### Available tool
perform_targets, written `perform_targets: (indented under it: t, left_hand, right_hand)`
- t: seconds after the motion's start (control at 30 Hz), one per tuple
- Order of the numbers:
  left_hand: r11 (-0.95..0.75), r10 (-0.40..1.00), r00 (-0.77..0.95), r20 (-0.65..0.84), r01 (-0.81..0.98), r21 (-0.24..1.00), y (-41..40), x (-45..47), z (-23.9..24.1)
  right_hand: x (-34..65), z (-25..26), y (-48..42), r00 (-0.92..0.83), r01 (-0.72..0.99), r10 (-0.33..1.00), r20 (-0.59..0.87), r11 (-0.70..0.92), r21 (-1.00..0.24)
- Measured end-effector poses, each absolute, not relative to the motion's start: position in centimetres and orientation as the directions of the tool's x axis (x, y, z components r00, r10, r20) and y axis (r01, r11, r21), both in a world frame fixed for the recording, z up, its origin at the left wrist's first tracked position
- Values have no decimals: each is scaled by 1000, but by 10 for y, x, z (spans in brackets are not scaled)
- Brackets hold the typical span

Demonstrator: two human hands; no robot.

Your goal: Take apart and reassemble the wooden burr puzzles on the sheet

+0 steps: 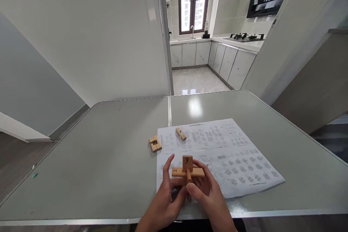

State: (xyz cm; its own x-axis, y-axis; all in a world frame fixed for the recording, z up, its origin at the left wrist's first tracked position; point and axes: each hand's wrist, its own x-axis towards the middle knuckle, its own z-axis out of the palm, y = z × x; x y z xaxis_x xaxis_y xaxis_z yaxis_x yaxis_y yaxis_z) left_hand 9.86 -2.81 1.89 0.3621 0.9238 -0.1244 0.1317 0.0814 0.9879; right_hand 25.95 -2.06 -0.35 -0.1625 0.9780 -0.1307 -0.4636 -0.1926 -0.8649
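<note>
Between my two hands, just above the near edge of the paper, is a partly joined wooden puzzle of crossed bars. One upright piece bears a black mark like a 3, and a level bar is marked 2. My left hand grips it from below with the thumb, its index finger raised. My right hand wraps round the right side, thumb at the front. Beyond them a notched wooden piece lies on the printed instruction sheet. Left of it, notched wooden pieces lie together at the sheet's edge.
The grey-green table has a pale seam and a metal-trimmed near edge. A small green bit lies at its left edge. A white wall stands behind the left part; a kitchen with a gas stove shows beyond.
</note>
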Motion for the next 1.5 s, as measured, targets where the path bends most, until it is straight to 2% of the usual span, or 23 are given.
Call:
perform_targets:
  t: [0.17,0.33,0.47,0.57,0.8,1.17,1.5]
  left_hand:
    - [67,943,315,-111,147,987,-27,99,14]
    - [71,940,311,-140,222,972,-27,100,13]
    - [43,944,305,-124,258,965,-27,100,12]
    - [27,946,305,-109,262,965,-26,100,11]
    - [29,942,310,-127,302,953,-26,99,8]
    - [57,936,314,-158,308,950,-26,98,12]
    - [35,939,318,-135,299,954,-21,100,7]
  right_hand:
    - [280,2,-3,-63,-341,995,-78,-94,-935]
    - [320,13,39,86,-52,996,-9,-5,-999]
    - [347,7,78,181,244,982,59,13,-970]
    - [355,-3,99,180,360,980,86,16,-933]
    - [364,-14,122,151,465,983,104,22,-885]
    - [398,-28,135,212,455,971,113,4,-891]
    - [408,-37,143,288,532,948,135,-41,-846]
